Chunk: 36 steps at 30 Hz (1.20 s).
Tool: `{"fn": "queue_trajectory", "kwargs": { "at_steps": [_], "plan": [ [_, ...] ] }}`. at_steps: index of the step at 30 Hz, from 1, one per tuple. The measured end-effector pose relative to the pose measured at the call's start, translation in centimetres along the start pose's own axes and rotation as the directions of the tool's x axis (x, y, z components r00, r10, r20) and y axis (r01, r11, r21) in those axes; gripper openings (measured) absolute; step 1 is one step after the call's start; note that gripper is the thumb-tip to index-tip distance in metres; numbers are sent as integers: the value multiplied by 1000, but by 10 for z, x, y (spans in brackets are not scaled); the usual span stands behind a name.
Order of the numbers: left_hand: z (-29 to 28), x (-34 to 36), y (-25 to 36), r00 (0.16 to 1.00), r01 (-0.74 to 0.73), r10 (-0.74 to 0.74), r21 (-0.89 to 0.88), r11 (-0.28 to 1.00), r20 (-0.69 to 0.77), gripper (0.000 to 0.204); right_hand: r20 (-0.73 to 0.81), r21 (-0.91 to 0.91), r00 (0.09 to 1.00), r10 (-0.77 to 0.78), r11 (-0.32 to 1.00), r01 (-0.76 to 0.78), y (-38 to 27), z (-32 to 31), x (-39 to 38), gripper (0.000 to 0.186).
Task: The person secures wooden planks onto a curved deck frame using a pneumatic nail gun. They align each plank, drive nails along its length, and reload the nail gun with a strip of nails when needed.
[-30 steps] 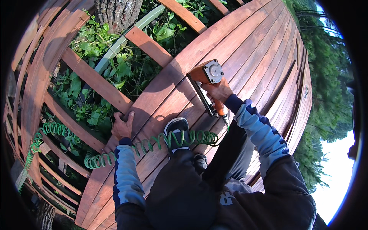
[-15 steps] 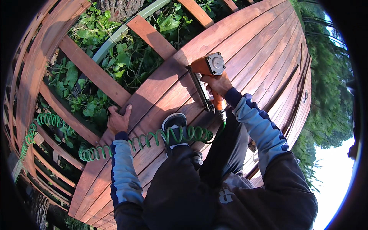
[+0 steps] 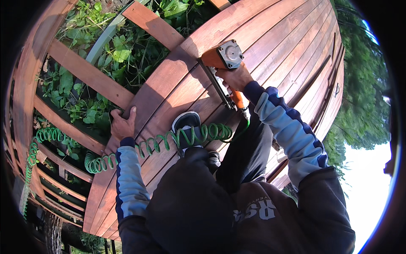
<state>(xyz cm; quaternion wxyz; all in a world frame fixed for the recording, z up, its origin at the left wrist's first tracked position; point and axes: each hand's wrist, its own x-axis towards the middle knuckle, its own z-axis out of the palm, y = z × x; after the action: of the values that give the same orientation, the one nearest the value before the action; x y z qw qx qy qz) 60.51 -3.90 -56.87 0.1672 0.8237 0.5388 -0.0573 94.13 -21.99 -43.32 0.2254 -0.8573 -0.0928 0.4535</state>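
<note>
My right hand [image 3: 237,78] is wrapped round the handle of an orange nail gun [image 3: 211,59] with a grey square cap and a slanted nail magazine. Its nose points down at the deck boards [image 3: 201,82], near the seam by the outermost board; the exact contact point is hidden. A green coiled air hose [image 3: 190,137] leads from the gun's handle across the boards, past my left forearm. At the deck's outer edge, my left hand [image 3: 123,125] grips the outermost board [image 3: 158,84] beside a baluster's foot, its thumb on top and some fingertips out of sight.
A wooden railing with balusters [image 3: 91,74] runs along the left, with leafy plants [image 3: 80,97] beyond it. My shoe [image 3: 186,122] stands on the boards between my hands, close to the hose. Loose dark strips [image 3: 315,86] lie on the deck at right.
The whole view has shifted slightly, so railing, hands and nail gun appear further left and higher. Both hands keep their holds, and the gun stays over about the same boards.
</note>
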Motion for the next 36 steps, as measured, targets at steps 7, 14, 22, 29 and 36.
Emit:
{"fn": "queue_trajectory", "kwargs": {
  "at_steps": [7,14,22,29,36],
  "plan": [
    [2,2,1,1000,-18,18,-11,1000,25,66,7,-138,995,-104,985,104,-3,1,3,22],
    [-3,2,3,998,18,-16,-33,999,55,68,-56,102,997,-61,993,67,-15,1,-1,22],
    [-2,1,2,1000,-2,4,-52,999,26,67,-13,46,982,-191,981,191,-35,9,23,22],
    [-6,2,4,999,-2,4,-41,999,40,66,-4,11,977,-212,977,212,-44,11,22,22],
    [-1,2,1,999,3,-2,-29,1000,44,66,17,-176,968,-249,953,248,-57,8,24,25]
  ]
}}
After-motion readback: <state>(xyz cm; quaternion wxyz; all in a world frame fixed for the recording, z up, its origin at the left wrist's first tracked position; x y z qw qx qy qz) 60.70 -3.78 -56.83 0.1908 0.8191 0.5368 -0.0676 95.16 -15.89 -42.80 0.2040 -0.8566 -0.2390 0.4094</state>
